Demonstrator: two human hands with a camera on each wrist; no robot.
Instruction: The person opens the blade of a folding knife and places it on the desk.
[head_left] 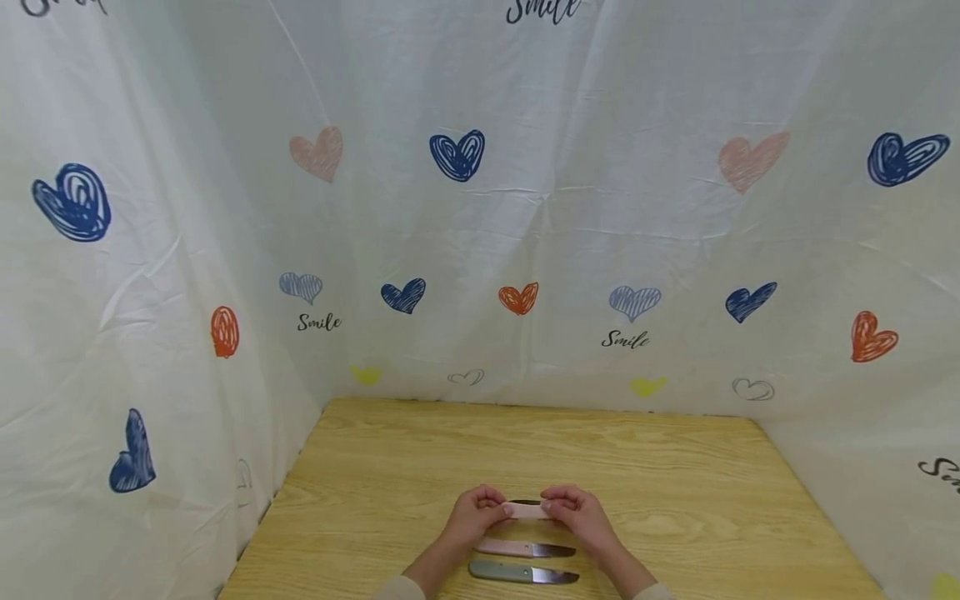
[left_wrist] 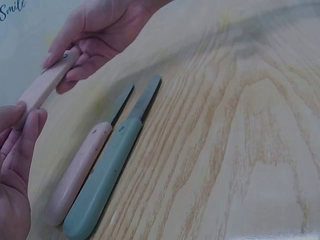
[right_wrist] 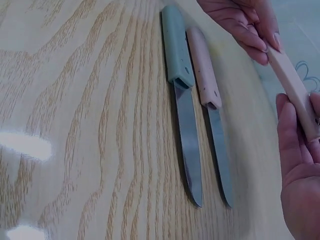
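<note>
Both hands hold a pink folding knife [head_left: 527, 511] just above the table. My left hand [head_left: 472, 518] pinches one end of its handle between thumb and fingers, and my right hand [head_left: 583, 515] pinches the other end, by the pivot. A dark strip of blade shows along the handle's far edge in the head view, so it looks folded. Nearer to me lie two unfolded knives side by side, a pink-handled knife [left_wrist: 82, 170] and a green-handled knife [left_wrist: 107, 175]. Their blades point to the right in the head view.
The wood-grain table [head_left: 360, 500] stretches out around the hands. A white cloth [head_left: 555, 225] printed with hearts and "Smile" hangs behind it and along both sides.
</note>
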